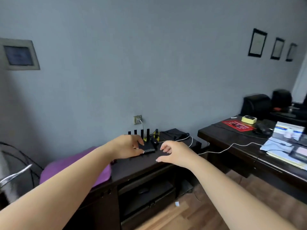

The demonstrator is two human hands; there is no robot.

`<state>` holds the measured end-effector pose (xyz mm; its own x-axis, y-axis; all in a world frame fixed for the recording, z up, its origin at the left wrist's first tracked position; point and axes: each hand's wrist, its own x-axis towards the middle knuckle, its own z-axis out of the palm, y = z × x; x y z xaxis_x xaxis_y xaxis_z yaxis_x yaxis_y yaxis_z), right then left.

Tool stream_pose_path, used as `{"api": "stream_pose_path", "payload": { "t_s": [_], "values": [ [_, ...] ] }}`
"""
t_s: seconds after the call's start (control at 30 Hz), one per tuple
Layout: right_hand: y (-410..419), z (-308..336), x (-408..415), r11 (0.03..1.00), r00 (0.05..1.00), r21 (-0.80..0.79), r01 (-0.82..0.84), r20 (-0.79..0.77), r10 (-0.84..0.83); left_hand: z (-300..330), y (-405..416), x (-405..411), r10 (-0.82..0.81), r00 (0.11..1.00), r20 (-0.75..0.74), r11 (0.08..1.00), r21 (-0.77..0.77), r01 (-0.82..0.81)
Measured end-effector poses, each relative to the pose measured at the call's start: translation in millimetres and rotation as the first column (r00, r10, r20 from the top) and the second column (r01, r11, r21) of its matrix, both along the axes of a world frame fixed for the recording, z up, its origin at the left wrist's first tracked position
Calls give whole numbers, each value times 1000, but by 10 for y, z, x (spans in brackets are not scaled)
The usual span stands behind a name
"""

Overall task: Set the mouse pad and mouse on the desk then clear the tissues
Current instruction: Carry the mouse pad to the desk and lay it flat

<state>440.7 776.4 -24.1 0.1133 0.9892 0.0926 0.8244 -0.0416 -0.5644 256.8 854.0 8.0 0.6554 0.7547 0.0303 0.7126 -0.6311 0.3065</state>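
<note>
Both bare arms extend forward over a low, dark wooden cabinet surface (136,165) set against a grey-blue wall. The left hand (127,146) rests its fingertips on the near left edge of a flat black router (147,147) with four upright black antennas; whether the fingers grip the housing or only touch it cannot be told. The right hand (174,152) hovers just right of the router, fingers curled and thumb apart, holding nothing. A purple cloth (66,168) lies on the left part of this surface, partly covered by the left forearm. A white cable (221,151) runs from a wall socket (137,119) across the gap to the right. At the right stands a second dark wooden desk surface (216,135). On its far part lies a flat red rectangular mouse pad (237,125), and a dark rounded object (261,128), probably the mouse, lies just right of the pad, too blurred to confirm. A yellow square box (248,119) sits beyond the pad; whether it holds the tissues cannot be told. Papers and booklets (285,143) are stacked on the near right part of that desk surface. Black office chairs (256,104) stand beyond it.
</note>
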Motion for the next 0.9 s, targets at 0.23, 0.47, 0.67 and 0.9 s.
{"api": "stream_pose_path", "payload": {
  "t_s": [0.23, 0.47, 0.67, 0.9],
  "values": [
    [180, -108, 1205, 972, 970, -7, 234, -67, -234, -88, 631, 1508, -263, 964, 36, 962, -63, 264],
    [165, -207, 2415, 886, 883, -25, 463, -70, -464, -224, 957, 3123, -489, 872, 30, 868, -79, 490],
    [475, -177, 3482, 798, 797, -15, 602, -29, -603, -240, 1432, 4454, -609, 792, 55, 786, -90, 611],
    [1017, -127, 4514, 736, 735, -4, 677, -37, -677, -166, 2112, 5580, -616, 780, 112, 775, -95, 625]
  ]
}}
